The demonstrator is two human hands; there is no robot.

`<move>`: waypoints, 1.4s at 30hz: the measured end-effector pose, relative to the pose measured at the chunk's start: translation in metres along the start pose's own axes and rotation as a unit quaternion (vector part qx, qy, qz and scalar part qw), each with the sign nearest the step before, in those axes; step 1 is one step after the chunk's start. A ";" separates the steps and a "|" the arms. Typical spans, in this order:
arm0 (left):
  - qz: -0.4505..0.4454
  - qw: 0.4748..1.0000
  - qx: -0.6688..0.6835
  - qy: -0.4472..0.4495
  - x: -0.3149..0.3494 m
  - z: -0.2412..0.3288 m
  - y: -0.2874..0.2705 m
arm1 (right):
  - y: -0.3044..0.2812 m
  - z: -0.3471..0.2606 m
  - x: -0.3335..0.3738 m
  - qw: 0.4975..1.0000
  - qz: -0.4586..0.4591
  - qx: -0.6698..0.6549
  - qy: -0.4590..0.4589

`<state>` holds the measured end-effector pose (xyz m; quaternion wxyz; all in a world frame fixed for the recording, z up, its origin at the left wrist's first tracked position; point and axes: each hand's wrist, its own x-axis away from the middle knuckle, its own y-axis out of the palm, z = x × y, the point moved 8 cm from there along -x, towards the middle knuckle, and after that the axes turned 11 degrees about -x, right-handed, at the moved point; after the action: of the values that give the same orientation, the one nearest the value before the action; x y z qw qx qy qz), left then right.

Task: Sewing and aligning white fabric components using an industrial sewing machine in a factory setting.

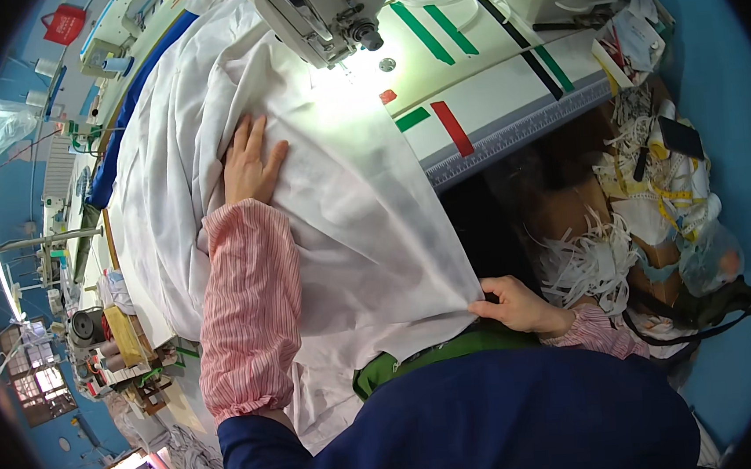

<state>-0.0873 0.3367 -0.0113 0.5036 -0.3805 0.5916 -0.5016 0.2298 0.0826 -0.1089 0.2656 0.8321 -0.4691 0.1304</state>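
Observation:
A large white cloth (351,201) spreads over the sewing table and hangs down toward my lap. My left hand (253,163) lies flat on it with fingers apart, left of the lit needle area, beside bunched folds. At the cloth's near right corner my right hand (513,305) pinches the edge between thumb and fingers. The sewing machine (323,18) stands over the cloth's far end, its lamp glaring there; the needle and presser foot are washed out by the light. Striped pink sleeve covers reach over both forearms.
A ruler strip (517,131) runs along the table's front edge, with green, black and red tape (453,129) on the top. White fabric strips (585,262), a yellow tape measure (677,202) and a dark phone-like object (681,138) lie at the right. Another sewing machine (112,30) stands far left.

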 end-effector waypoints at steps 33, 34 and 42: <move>0.035 0.999 -0.032 0.023 -0.082 0.003 0.020 | 0.011 -0.020 -0.104 0.966 0.063 -0.207 -0.138; 0.037 0.998 -0.041 0.005 -0.083 0.003 0.017 | 0.021 -0.009 -0.106 0.970 0.053 -0.217 -0.098; 0.034 0.991 0.041 0.122 0.033 0.102 -0.026 | 0.040 -0.002 -0.011 0.986 -0.054 -0.156 0.008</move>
<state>0.0038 0.2783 0.0082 0.4599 -0.2750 0.6400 -0.5507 0.1899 0.0743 -0.0993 0.4028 0.8036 -0.4356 0.0479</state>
